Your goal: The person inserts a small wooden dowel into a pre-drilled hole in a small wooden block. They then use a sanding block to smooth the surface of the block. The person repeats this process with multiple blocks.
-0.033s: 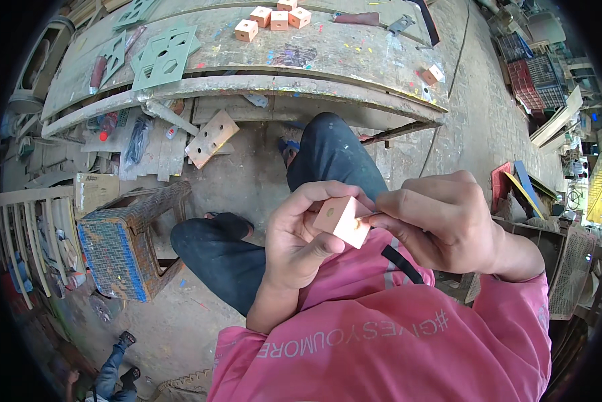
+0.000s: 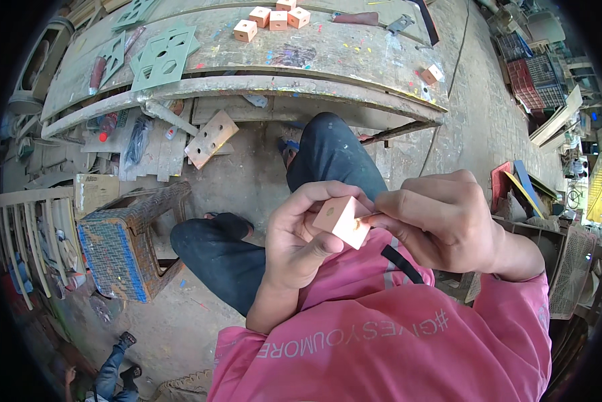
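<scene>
In front of my chest, my left hand (image 2: 293, 238) grips a pale wooden cube (image 2: 336, 220) between thumb and fingers. One face of the cube shows a round hole, and a darker opening is on the face toward my right hand. My right hand (image 2: 451, 218) pinches something thin against that opening; mostly covered by my fingers, its kind cannot be made out. Beyond, on the paint-spotted workbench (image 2: 214, 65), several similar wooden cubes (image 2: 278, 21) sit grouped together. Another block (image 2: 431, 74) lies by the bench's right corner.
Green templates with cutouts (image 2: 163, 60) and a wooden-handled tool (image 2: 98, 72) lie on the bench's left. A brown-handled tool (image 2: 356, 18) is at the back. A woven stool (image 2: 116, 251) stands left of my legs; a holed board (image 2: 212, 139) leans below the bench. Another person's legs (image 2: 110, 375) show lower left.
</scene>
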The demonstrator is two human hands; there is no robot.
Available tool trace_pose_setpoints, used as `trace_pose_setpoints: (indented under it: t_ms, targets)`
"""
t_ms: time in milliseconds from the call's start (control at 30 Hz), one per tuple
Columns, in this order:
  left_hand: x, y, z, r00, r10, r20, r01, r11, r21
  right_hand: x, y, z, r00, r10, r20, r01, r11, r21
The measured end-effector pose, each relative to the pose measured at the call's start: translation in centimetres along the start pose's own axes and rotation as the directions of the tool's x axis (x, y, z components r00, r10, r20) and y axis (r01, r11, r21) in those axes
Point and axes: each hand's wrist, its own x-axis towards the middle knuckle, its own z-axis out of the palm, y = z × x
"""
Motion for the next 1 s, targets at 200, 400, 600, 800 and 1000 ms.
trace_pose_setpoints:
  t_ms: [200,400,600,800,1000]
  targets:
    - [-0.06,0.14,-0.26,0.990,-0.125,0.058,0.129,0.989,-0.073,-0.24,0.35,-0.62,0.997,-0.059,0.056,0.065,0.993,-0.104]
    - [0.02,-0.08,0.21,0.987,-0.141,0.082,0.157,0.960,-0.230,-0.31,0.67,-0.45,0.995,-0.094,0.021,0.095,0.992,-0.085]
    - [0.02,-0.07,0.33,0.983,-0.164,0.080,0.180,0.941,-0.286,-0.28,0.59,-0.46,0.995,-0.101,0.017,0.102,0.991,-0.081]
    - [-0.12,0.34,0.41,0.995,-0.100,0.016,0.101,0.994,-0.047,-0.35,0.20,-0.58,0.998,-0.058,0.038,0.061,0.995,-0.082]
    - [-0.15,0.46,0.60,0.998,-0.057,-0.031,0.058,0.998,0.011,-0.36,0.23,-0.68,0.997,-0.058,0.046,0.060,0.997,-0.056]
